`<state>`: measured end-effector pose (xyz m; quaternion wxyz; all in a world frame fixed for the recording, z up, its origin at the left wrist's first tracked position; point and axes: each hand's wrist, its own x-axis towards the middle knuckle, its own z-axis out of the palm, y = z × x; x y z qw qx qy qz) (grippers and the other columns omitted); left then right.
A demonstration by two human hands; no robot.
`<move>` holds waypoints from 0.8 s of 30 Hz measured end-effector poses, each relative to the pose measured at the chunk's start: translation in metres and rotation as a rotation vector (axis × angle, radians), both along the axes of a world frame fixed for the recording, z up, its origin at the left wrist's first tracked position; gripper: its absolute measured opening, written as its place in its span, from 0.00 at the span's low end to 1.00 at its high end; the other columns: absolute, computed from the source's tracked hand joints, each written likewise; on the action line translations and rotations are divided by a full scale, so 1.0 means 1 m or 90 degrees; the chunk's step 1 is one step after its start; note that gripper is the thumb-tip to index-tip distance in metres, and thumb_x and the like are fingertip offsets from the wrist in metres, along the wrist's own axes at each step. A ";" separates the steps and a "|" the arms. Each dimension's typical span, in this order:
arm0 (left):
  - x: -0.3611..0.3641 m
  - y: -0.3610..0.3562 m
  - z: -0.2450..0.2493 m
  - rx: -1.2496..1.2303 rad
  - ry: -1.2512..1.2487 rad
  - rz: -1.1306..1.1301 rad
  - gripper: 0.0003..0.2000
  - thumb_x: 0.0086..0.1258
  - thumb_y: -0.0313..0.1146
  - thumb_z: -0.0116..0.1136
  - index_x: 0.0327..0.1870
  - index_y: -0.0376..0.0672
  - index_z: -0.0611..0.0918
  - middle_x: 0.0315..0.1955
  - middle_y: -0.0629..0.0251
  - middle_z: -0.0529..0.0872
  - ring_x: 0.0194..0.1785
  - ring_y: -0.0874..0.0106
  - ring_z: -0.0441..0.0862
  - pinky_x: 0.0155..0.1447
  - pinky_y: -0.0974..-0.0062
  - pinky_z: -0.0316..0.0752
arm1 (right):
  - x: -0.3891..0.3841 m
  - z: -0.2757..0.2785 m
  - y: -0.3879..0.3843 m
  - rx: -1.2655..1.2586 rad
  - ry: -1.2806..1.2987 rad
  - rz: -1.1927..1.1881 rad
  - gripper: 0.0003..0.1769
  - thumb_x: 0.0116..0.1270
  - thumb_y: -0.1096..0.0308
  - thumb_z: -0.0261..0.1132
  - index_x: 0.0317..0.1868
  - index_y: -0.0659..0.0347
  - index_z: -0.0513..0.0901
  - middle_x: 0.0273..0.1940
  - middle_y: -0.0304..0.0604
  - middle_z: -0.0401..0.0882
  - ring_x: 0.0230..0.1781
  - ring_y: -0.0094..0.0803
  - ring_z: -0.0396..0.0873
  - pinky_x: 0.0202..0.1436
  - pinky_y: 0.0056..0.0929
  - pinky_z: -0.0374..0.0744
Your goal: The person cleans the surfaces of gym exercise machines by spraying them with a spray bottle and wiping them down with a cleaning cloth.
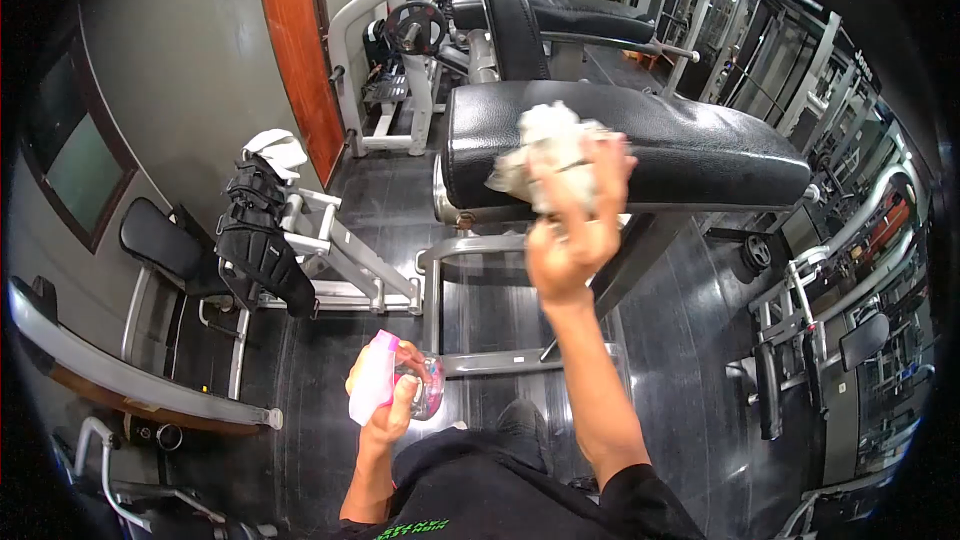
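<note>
My right hand (578, 230) is stretched over a crumpled white cloth (550, 145) and grips it against the front side of a black padded bench (700, 145). Slight blur covers the cloth and fingers. Lower and to the left, my left hand (388, 395) is wrapped round a bottle with a pink top (372, 375) and a clear body, which looks like a spray bottle. It is held above the floor, in front of my body and apart from the bench. My fingers hide part of the bottle.
Below the bench runs its grey metal frame (500, 362). To the left, a white cap (275, 153) and black padded gear (258, 230) rest on a machine. An upright black pad (510, 15) stands behind the bench. More gym machines line the right side.
</note>
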<state>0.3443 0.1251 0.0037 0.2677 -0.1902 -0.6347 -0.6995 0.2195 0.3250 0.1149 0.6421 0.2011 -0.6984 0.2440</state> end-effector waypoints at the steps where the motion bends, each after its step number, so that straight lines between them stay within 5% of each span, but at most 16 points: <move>1: 0.000 0.001 0.002 0.000 0.000 0.000 0.15 0.65 0.36 0.60 0.42 0.32 0.76 0.32 0.54 0.80 0.29 0.69 0.81 0.33 0.74 0.76 | 0.005 -0.003 -0.012 0.034 -0.040 0.053 0.32 0.39 0.86 0.55 0.45 0.47 0.87 0.59 0.51 0.71 0.67 0.52 0.63 0.72 0.55 0.54; 4: -0.001 0.004 0.007 0.040 -0.010 -0.040 0.14 0.65 0.34 0.60 0.43 0.32 0.75 0.32 0.54 0.79 0.29 0.69 0.81 0.33 0.74 0.76 | 0.009 -0.013 -0.040 0.149 -0.098 0.186 0.33 0.36 0.82 0.60 0.46 0.42 0.87 0.57 0.45 0.74 0.63 0.49 0.69 0.71 0.51 0.60; 6: -0.002 0.005 0.008 0.033 0.006 -0.051 0.13 0.65 0.33 0.60 0.44 0.32 0.75 0.33 0.53 0.79 0.29 0.68 0.81 0.32 0.73 0.77 | 0.018 0.004 -0.033 0.195 -0.164 0.238 0.28 0.45 0.77 0.63 0.49 0.41 0.84 0.57 0.44 0.74 0.62 0.47 0.71 0.69 0.48 0.66; 8: -0.002 0.005 0.006 0.035 0.008 -0.052 0.13 0.65 0.32 0.60 0.44 0.32 0.75 0.34 0.53 0.79 0.29 0.68 0.80 0.32 0.73 0.77 | 0.023 0.017 -0.015 0.098 -0.205 0.345 0.31 0.39 0.80 0.61 0.48 0.46 0.85 0.57 0.48 0.74 0.61 0.49 0.71 0.67 0.47 0.68; 12: 0.002 0.007 0.005 0.046 0.010 -0.049 0.13 0.66 0.32 0.59 0.44 0.32 0.75 0.34 0.52 0.79 0.29 0.68 0.80 0.32 0.72 0.77 | 0.002 0.035 0.002 -0.093 0.014 0.085 0.33 0.38 0.88 0.53 0.46 0.55 0.85 0.58 0.55 0.72 0.63 0.52 0.68 0.69 0.45 0.64; 14: 0.004 0.007 0.007 0.049 0.009 -0.043 0.13 0.66 0.33 0.59 0.44 0.32 0.74 0.34 0.52 0.79 0.29 0.68 0.80 0.32 0.72 0.77 | 0.003 0.031 -0.006 -0.013 -0.021 0.014 0.32 0.38 0.87 0.54 0.46 0.53 0.85 0.58 0.54 0.72 0.62 0.53 0.69 0.69 0.48 0.63; 15: 0.004 0.007 0.008 0.051 0.004 -0.042 0.13 0.66 0.33 0.59 0.44 0.32 0.74 0.34 0.53 0.79 0.29 0.68 0.80 0.32 0.73 0.77 | 0.002 0.023 -0.015 0.032 -0.021 0.059 0.31 0.40 0.83 0.56 0.46 0.47 0.86 0.56 0.50 0.73 0.64 0.51 0.67 0.71 0.52 0.60; 17: 0.003 0.007 0.007 0.042 0.000 -0.040 0.14 0.66 0.34 0.59 0.43 0.33 0.74 0.34 0.53 0.79 0.29 0.68 0.80 0.32 0.73 0.76 | 0.008 0.008 -0.033 0.120 -0.085 0.213 0.26 0.46 0.78 0.60 0.45 0.43 0.86 0.52 0.44 0.76 0.59 0.45 0.73 0.68 0.45 0.68; 19: 0.004 0.008 0.007 0.032 -0.007 -0.040 0.14 0.66 0.35 0.59 0.43 0.33 0.74 0.34 0.54 0.79 0.29 0.69 0.80 0.32 0.73 0.76 | 0.008 -0.011 -0.046 0.239 -0.063 0.173 0.20 0.52 0.67 0.62 0.47 0.40 0.84 0.53 0.40 0.76 0.58 0.39 0.74 0.67 0.43 0.70; 24: 0.010 0.010 0.004 0.048 -0.026 -0.038 0.13 0.66 0.34 0.59 0.43 0.33 0.73 0.34 0.54 0.78 0.28 0.70 0.80 0.34 0.73 0.75 | 0.004 -0.047 -0.025 0.283 -0.090 0.166 0.21 0.52 0.70 0.63 0.48 0.39 0.85 0.53 0.41 0.77 0.57 0.42 0.75 0.64 0.43 0.72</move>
